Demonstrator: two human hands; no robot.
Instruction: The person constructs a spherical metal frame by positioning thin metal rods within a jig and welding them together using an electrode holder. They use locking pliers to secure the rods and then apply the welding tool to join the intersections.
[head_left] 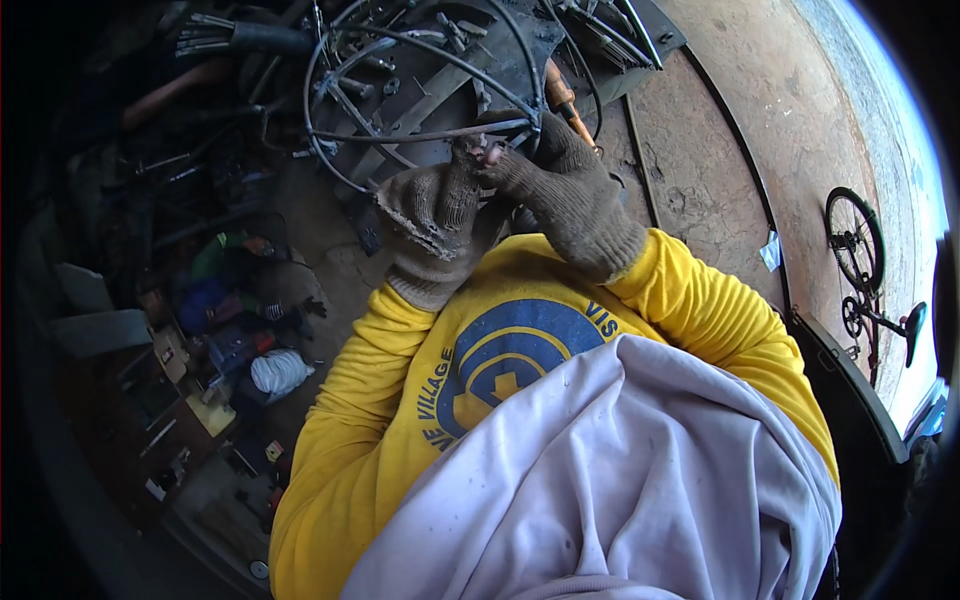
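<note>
Both my hands wear worn, dirty knitted gloves and meet in front of my chest. My left hand (432,225) has its fingers curled in, the glove frayed across them. My right hand (580,208) is closed too, with a bare fingertip poking through its glove beside the left fingers. Whatever lies between the fingers is too small or hidden to make out. Just beyond them stands a round frame of bent metal rods (420,136), its near joint close to my right hand. Whether either hand touches the frame, I cannot tell.
A cluttered workbench (430,105) holds metal scraps. An orange-handled tool (560,92) lies at its right, by a dark cable. A bicycle (858,245) stands at far right. Another person (235,285) is at the left, near a white bundle (282,372) and scattered tools.
</note>
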